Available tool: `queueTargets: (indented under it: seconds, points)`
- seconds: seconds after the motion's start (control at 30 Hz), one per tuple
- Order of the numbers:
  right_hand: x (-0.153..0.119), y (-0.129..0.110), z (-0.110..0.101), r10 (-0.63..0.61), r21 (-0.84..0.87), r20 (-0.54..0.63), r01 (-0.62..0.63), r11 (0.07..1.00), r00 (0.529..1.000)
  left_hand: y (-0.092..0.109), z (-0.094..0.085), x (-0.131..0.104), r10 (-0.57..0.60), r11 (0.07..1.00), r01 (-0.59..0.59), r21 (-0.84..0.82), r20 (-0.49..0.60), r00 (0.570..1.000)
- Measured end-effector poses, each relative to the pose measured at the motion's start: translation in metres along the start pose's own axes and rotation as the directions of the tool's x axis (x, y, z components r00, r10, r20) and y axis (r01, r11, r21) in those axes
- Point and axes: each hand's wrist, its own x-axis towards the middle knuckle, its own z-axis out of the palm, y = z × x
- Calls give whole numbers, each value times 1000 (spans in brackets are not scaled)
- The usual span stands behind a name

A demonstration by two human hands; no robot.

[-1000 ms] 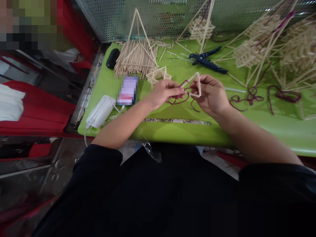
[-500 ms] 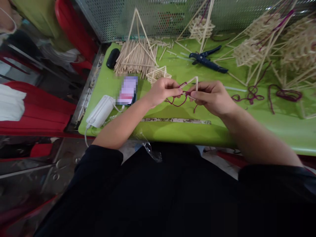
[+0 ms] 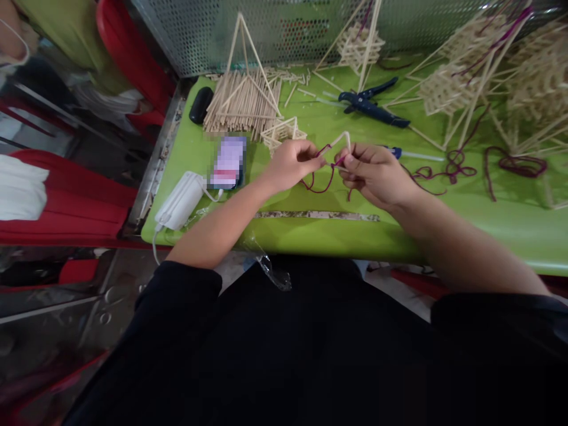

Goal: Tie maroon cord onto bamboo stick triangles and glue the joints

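Your left hand pinches purple yarn; right hand grips small straw triangle, both above table middle, near front edge. Triangle looks formed; yarn ends hang loose, so tying seems unfinished. Loose straws wait at back left corner.

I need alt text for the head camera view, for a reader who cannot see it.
Left hand and right hand together pinch a small pale stick triangle strung on dark purple cord, above a bright green table. A loose bundle of pale sticks lies behind.
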Motion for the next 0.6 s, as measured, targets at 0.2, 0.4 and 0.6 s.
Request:
queueTargets:
  seconds: [0.2,0.4,0.6]
  points:
    - [4,9,4,-22,-1,-25,22,1000,999,13,6,-12,289,914,-199,354,-222,931]
    - [4,12,7,-16,-55,-4,16,998,1000,22,4,-14,320,859,-272,433,-40,947]
    - [4,10,8,13,-68,37,-10,998,999,18,6,-10,311,885,-293,362,8,950]
